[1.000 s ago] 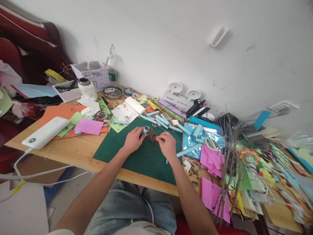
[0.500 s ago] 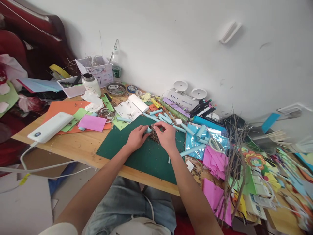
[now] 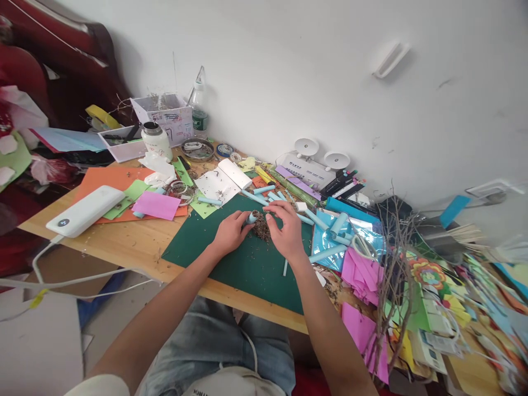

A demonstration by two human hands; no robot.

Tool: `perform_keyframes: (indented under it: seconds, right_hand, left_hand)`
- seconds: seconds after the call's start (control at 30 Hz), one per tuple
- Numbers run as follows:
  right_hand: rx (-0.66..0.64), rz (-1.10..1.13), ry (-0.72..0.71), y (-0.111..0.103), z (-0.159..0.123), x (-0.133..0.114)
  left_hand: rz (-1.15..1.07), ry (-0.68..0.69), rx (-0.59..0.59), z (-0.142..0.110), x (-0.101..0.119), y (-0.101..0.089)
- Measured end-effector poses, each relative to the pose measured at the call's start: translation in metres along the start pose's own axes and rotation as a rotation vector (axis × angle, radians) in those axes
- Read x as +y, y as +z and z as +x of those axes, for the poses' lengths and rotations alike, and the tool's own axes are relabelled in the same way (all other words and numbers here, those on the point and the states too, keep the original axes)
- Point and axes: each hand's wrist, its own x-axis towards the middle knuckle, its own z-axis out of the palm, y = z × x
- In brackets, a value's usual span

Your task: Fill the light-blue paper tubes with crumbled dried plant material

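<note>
My left hand (image 3: 229, 233) is closed around a short light-blue paper tube (image 3: 251, 218), held over the dark green cutting mat (image 3: 214, 250). Beside it my right hand (image 3: 285, 229) hovers with fingers curled, pinching at the tube's open end above a small heap of brown dried plant bits (image 3: 261, 227). What the right fingertips hold is too small to make out. Several more blue paper tubes (image 3: 272, 197) lie on the mat just beyond my hands.
A white power bank (image 3: 84, 210) with a cable sits at the left edge. Orange, green and pink paper sheets (image 3: 154, 205) lie left of the mat. A bundle of bare twigs (image 3: 391, 264), pink papers and craft clutter crowd the right. Boxes, a jar and a bottle stand at the back.
My right hand moved left from the heap of plant bits up to the open end of the tube. The left hand kept its hold on the tube.
</note>
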Motion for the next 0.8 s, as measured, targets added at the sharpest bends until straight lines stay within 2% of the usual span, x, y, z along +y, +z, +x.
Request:
perform_keyframes:
  seconds: [0.2,0.33,0.4,0.47,0.53,0.6,0.63,0.7,0.8]
  right_hand:
    - [-0.053,-0.077,-0.045,0.02,-0.004,0.004]
    - [0.011,-0.027,-0.007,0.008,-0.005,0.005]
    - [0.092,-0.068,0.077,-0.007,-0.014,0.009]
    - [0.137,-0.238,0.239,-0.02,-0.031,0.018]
    - [0.043,-0.5,0.474,-0.026,-0.051,0.029]
    - [-0.182,-0.647,0.678,-0.024,-0.07,0.038]
    - [-0.25,-0.685,0.723,-0.021,-0.077,0.042]
    - [-0.298,-0.705,0.752,-0.014,-0.084,0.046]
    - [-0.243,-0.557,0.721,-0.014,-0.08,0.046]
  left_hand:
    - [0.019,0.01,0.003,0.0,-0.001,0.002]
    - [0.016,0.004,0.007,0.0,-0.001,0.002]
    - [0.01,-0.004,0.003,0.0,0.0,0.002]
    - [0.0,-0.01,-0.009,0.0,0.0,0.002]
    - [-0.011,-0.02,-0.018,0.0,-0.001,0.002]
    - [-0.013,-0.026,-0.021,0.0,-0.002,0.002]
    - [-0.011,-0.029,-0.021,0.0,-0.002,0.002]
    - [-0.006,-0.03,-0.021,0.001,-0.002,0.002]
    - [-0.012,-0.033,-0.016,0.001,-0.002,0.002]
